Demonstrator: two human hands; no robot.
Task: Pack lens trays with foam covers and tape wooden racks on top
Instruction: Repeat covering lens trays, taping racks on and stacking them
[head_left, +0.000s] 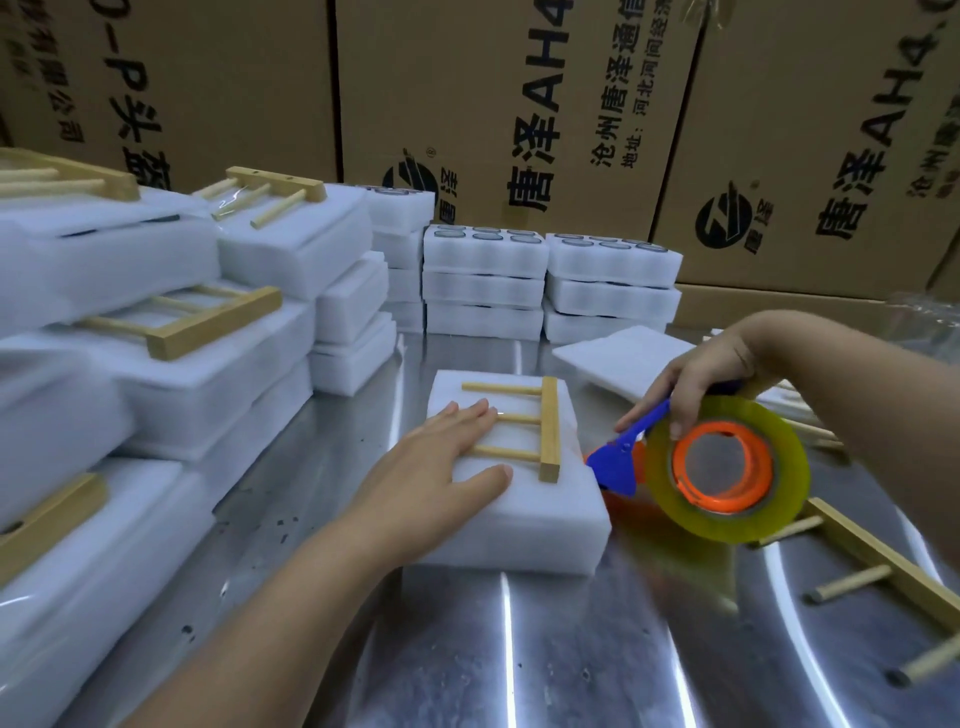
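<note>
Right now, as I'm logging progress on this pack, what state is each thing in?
foam pack: covered, flat on the table.
wooden rack: lying on the pack, no tape visible across it.
left hand: flat, pressing rack and pack.
right hand: gripping the tape dispenser.
tape dispenser: held at the pack's right edge.
back trays: stacked, uncovered, lenses showing.

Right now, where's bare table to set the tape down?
Best: near table, between the left arm and the loose rack. Smaller: the strip between the centre pack and the rear trays. Crowded: finished packs fill the left; a foam sheet and more racks lie right, beyond the tape.
</note>
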